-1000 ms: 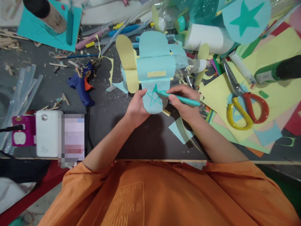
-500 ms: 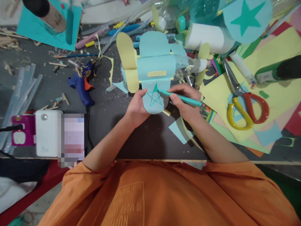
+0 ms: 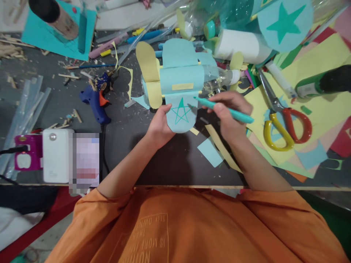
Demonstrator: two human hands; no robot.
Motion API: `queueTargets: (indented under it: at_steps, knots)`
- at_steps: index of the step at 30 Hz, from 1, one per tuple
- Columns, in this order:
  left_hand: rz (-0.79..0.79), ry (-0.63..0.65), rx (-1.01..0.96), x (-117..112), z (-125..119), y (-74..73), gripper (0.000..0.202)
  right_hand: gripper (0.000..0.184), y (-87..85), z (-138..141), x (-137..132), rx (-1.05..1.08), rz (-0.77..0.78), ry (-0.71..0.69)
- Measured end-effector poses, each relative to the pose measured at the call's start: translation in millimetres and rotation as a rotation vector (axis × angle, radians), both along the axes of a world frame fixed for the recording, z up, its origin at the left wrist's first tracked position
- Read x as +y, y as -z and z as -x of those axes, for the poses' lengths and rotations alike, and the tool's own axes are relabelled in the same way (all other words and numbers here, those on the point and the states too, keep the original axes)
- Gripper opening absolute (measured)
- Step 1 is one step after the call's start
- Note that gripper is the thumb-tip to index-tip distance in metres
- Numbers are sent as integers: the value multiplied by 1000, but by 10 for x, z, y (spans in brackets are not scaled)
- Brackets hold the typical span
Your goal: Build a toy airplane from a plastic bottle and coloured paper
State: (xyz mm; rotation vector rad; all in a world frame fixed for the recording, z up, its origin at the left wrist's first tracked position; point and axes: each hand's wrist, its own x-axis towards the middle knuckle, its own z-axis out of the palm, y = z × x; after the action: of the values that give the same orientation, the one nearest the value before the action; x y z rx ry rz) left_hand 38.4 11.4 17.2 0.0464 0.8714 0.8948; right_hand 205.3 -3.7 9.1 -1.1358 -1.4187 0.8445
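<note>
A paper aeroplane model of light blue and yellow card, built round a clear plastic bottle, lies on the dark table. Its near wing carries a teal star drawn in outline. My left hand is closed on the left edge of that wing, pinching it. My right hand is closed round a teal marker. The marker's tip hovers just right of the wing, off the paper.
A blue glue gun lies to the left, with a white power bank and a magenta device near the front edge. Red and yellow scissors rest on coloured paper sheets at right. Paper scraps lie by my right wrist.
My right hand has lifted the marker off the star and drawn it to the right. The left hand and the model have stayed put.
</note>
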Motion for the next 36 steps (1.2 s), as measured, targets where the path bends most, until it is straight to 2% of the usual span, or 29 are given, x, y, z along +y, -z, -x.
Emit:
queueTargets:
  at_steps: [3,6,9,11,14,19,25,28,33,36]
  knots:
    - [36,-22,4,2,1,5,36,13,-134,-148,36,113,-14,23]
    - [40,-27,0,-2,10,24,32,14,-250,-281,71,111,-5,-23]
    - [9,-17,-18,-7,14,35,30,13,-290,-274,63,119,49,-58]
    - [-7,-4,-16,-10,9,34,29,12,-246,-170,31,131,117,-81]
    - [-33,26,-3,-14,-2,26,30,21,-86,44,-32,80,133,-108]
    - [-86,45,-34,-12,0,27,38,21,125,213,-120,22,86,-88]
    - [-101,38,-39,-14,21,24,41,15,87,203,-137,-72,71,-123]
    - [-140,45,-22,-14,25,30,43,16,72,212,-116,-109,42,-154]
    - [-84,42,1,-5,30,52,40,20,79,218,-103,-164,-12,-193]
    - [-118,55,-31,-5,35,54,41,18,78,216,-107,-193,2,-193]
